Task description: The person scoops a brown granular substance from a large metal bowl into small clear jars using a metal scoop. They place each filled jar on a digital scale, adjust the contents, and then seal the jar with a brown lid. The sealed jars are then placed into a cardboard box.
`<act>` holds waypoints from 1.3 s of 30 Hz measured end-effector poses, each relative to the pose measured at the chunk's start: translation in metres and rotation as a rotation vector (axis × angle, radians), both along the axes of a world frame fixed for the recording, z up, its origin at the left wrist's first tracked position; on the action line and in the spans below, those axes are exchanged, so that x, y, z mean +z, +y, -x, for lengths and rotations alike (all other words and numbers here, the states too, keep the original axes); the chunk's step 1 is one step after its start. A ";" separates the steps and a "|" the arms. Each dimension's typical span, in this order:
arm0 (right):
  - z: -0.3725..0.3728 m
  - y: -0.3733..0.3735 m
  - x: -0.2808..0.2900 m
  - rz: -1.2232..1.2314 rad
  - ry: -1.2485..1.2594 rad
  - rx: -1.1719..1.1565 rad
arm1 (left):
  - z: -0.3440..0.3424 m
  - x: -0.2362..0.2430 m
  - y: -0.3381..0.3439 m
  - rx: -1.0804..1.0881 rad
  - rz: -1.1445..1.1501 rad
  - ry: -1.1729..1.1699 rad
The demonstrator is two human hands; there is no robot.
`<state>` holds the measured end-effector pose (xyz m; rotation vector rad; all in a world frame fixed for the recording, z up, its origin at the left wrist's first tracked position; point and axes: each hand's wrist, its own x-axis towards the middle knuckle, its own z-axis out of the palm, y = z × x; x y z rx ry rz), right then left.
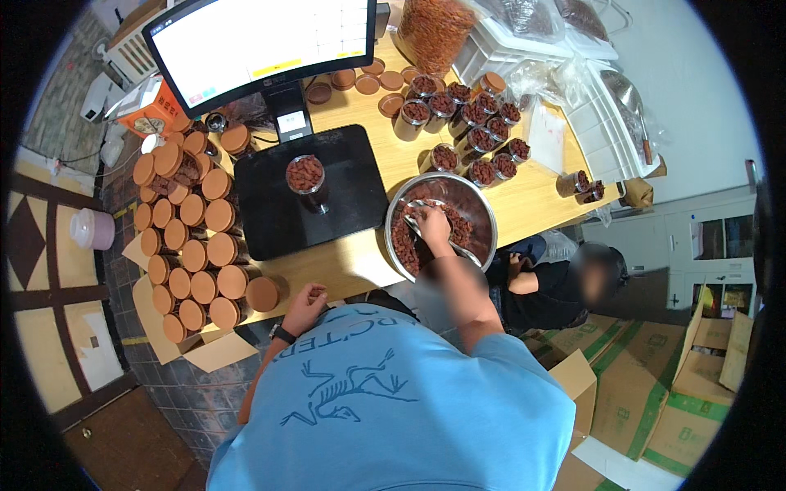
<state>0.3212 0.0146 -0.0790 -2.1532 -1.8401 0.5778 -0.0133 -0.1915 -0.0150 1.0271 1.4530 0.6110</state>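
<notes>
My right hand (432,224) reaches into a steel bowl (487,214) of dark reddish-brown dried pieces (404,243). Its fingers are closed, and what they hold is hard to make out. Shiny metal, perhaps a scoop, shows beside them among the pieces. My left hand (306,308) rests by the table's near edge, fingers loosely apart and nothing in them. Ahead of it, a clear jar (306,175) heaped with the same pieces stands uncovered on a black flat platform (352,176) below a lit screen (262,49).
Many brown-lidded jars (219,214) crowd the table's left. Several filled, uncovered jars (442,103) stand beyond the bowl, with loose brown lids (368,83) behind. White crates (589,123) sit at far right. A person in black (548,290) is beside cardboard boxes (630,376).
</notes>
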 end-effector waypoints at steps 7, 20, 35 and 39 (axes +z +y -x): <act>0.017 0.029 -0.012 0.192 -0.383 0.049 | -0.003 0.002 0.001 0.003 -0.059 0.008; 0.021 -0.024 -0.031 -0.039 -0.315 0.296 | -0.001 -0.012 -0.002 0.025 -0.124 0.042; -0.016 -0.034 0.018 -0.010 -0.081 0.180 | 0.000 -0.010 -0.001 0.008 -0.085 -0.005; -0.024 -0.053 0.007 -0.121 -0.052 0.405 | -0.001 -0.004 0.001 -0.013 -0.064 0.037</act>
